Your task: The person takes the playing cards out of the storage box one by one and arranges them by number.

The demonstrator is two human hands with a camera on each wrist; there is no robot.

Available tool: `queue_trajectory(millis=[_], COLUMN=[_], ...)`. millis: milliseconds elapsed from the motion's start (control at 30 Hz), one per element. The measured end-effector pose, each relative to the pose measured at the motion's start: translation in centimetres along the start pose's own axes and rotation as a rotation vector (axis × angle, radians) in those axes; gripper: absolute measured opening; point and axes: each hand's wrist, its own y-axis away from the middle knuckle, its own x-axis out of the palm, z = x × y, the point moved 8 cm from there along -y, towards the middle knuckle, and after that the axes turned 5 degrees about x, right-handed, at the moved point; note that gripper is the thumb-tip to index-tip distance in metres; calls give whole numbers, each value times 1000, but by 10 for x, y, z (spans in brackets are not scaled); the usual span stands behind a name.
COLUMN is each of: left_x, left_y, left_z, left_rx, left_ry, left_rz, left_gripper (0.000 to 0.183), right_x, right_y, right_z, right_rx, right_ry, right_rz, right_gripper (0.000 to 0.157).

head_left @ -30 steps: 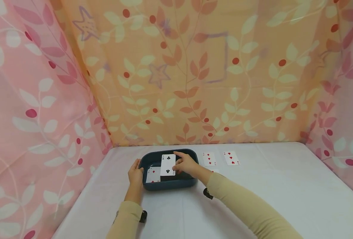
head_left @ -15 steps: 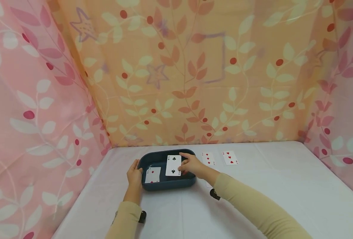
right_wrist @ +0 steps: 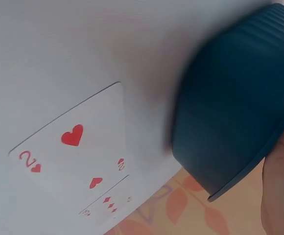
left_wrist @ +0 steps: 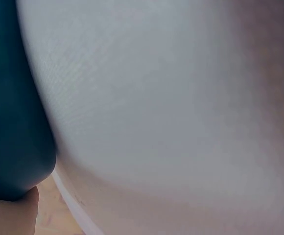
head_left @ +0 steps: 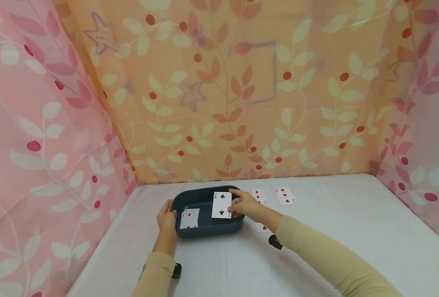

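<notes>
My left hand [head_left: 166, 218] grips the left end of a dark blue tray [head_left: 211, 232], thumb at the rim; part of that hand [left_wrist: 11, 215] shows under the tray wall in the left wrist view. Between the thumb and fingers of my right hand [head_left: 248, 205] is a two of clubs [head_left: 221, 202], face up, pinched by its right edge over the tray's right half. Another playing card with red diamonds [head_left: 189, 219] lies face up inside the tray at the left. In the right wrist view my right hand [right_wrist: 281, 186] shows beside the tray's rim.
Right of the tray, a two of hearts [right_wrist: 83, 139] lies on the white-covered table [head_left: 316, 231], partly behind my right forearm in the head view. Farther back are a three of diamonds [head_left: 257, 195] and a three of hearts [head_left: 285, 196]. Patterned cloth walls [head_left: 219, 95] surround the table.
My right hand has moved rightward with the two of clubs, away from the card in the tray, uncovering more of the tray floor. The left hand keeps its hold on the tray.
</notes>
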Motion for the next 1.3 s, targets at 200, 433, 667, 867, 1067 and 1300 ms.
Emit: queue_trajectory(millis=[200,433,667,867,1067,1300], left_x=[1,1,1,0,-1,1], left_y=[1,4,4,3,3,3], left_z=[-1,-3,-3,-2,-2,-3], left_rx=[6,7,-1,-15,-2,25], left_ry=[-4,3,1,-16,1,16], left_rz=[1,1,1,-6,-20,-2], left_gripper=[58,58,58,58,57,58], right_x=[-7,-14,-24,-33,-40,-51], right_y=[8,16,24,30,34,40], right_z=[-1,-1,-1,-2,-5,-9], right_rx=[26,29,27,18,5,5], right_ry=[2,10,22,45,41,28], right_rz=[-15,-25,-38,-37,-25,-24], right_gripper=[74,74,73,73,73,74])
